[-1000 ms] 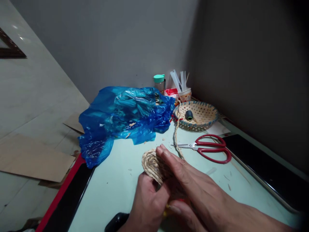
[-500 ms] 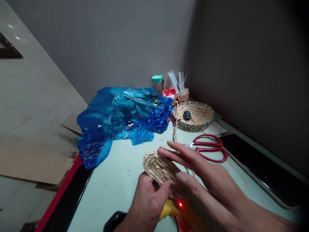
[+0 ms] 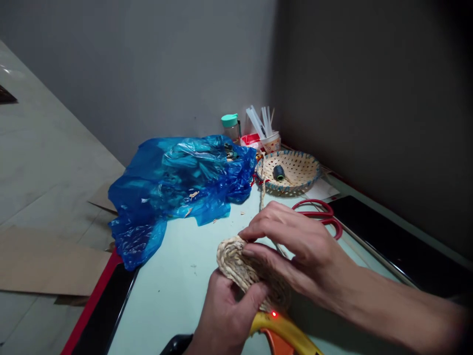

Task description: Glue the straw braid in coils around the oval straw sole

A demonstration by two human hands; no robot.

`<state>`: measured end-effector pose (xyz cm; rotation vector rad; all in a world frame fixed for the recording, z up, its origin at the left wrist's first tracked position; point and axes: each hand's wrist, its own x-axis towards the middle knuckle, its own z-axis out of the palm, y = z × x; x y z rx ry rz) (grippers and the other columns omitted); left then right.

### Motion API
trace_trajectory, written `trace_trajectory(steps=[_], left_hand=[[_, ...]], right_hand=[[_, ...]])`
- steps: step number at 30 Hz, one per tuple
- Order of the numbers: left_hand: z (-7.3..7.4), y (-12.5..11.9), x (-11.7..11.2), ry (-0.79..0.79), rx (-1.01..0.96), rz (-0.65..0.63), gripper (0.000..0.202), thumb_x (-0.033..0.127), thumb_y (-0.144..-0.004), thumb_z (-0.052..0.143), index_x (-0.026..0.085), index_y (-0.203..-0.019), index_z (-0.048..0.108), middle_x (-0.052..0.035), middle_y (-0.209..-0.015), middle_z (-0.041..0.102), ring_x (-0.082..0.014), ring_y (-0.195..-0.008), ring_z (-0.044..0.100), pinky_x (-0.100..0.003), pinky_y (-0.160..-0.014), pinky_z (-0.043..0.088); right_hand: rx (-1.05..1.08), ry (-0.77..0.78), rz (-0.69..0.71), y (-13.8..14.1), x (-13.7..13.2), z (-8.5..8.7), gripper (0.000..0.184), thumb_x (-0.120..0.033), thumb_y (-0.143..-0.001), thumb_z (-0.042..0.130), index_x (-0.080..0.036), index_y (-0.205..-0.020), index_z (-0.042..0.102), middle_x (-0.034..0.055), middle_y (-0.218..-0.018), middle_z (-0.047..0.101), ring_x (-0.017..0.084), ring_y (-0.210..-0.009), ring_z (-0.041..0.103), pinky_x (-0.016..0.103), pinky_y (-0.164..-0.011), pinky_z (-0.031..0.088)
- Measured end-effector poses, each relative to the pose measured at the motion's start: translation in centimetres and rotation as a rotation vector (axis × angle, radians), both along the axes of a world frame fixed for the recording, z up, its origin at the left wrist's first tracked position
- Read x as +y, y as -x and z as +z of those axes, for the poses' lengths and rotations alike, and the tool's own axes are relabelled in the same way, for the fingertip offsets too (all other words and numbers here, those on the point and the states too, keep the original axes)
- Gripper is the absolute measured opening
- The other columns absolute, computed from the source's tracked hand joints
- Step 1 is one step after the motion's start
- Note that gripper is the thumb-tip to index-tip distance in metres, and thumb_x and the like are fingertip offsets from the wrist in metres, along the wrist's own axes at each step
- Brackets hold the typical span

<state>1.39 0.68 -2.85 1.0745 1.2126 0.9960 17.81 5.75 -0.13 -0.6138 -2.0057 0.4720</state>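
The coil of braided straw rope (image 3: 235, 264) is staying raised above the counter (image 3: 173, 286), where the left hand (image 3: 232, 308) is pinching its near side with the thumb. The right hand (image 3: 295, 239), lying flat over it a second ago, is now bending, its grip pinching the upper rim; the work seems to be shifting from pressing to handling this edge. Below, the yellow-and-orange tool (image 3: 284, 326) is showing more clearly, while the red-handled scissors (image 3: 325, 214) are lying partly hidden behind the right hand.

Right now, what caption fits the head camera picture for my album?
Left hand and right hand hold a coiled braid, red-handled scissors lying beyond.
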Motion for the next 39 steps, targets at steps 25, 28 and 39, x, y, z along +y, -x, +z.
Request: trace_trajectory(steps=[25, 28, 39], left_hand=[[2.2, 3.2, 1.4, -0.058, 0.101, -0.107, 0.017, 0.029, -0.079, 0.074, 0.012, -0.083, 0.073, -0.0046, -0.08, 0.074, -0.0203, -0.079, 0.062, -0.027, -0.072, 0.051], [2.6, 3.4, 1.3, -0.094, 0.094, -0.099, 0.017, 0.029, -0.081, 0.075, 0.013, -0.085, 0.075, -0.0036, -0.082, 0.076, -0.0193, -0.079, 0.064, -0.026, -0.072, 0.051], [2.4, 3.6, 1.4, -0.074, 0.045, -0.006, 0.024, 0.031, -0.077, 0.082, 0.011, -0.088, 0.078, -0.0101, -0.089, 0.082, -0.0246, -0.083, 0.071, -0.033, -0.079, 0.057]], right_hand=[[-0.804, -0.189, 0.112, 3.5, 4.1, 7.8, 0.016, -0.006, -0.081, 0.062, -0.013, -0.073, 0.051, 0.0018, -0.076, 0.047, 0.012, -0.067, 0.023, 0.033, -0.065, 0.014], [-0.673, -0.011, 0.105, 3.8, 4.1, 8.4, 0.02, -0.009, -0.077, 0.061, -0.014, -0.067, 0.045, -0.0007, -0.069, 0.043, 0.009, -0.063, 0.024, 0.031, -0.061, 0.015], [-0.014, 0.624, 0.35, 4.0, 5.8, 8.1, 0.027, -0.028, -0.085, 0.049, -0.019, -0.069, 0.029, -0.005, -0.066, 0.025, 0.006, -0.058, 0.023, 0.022, -0.051, 0.022]])
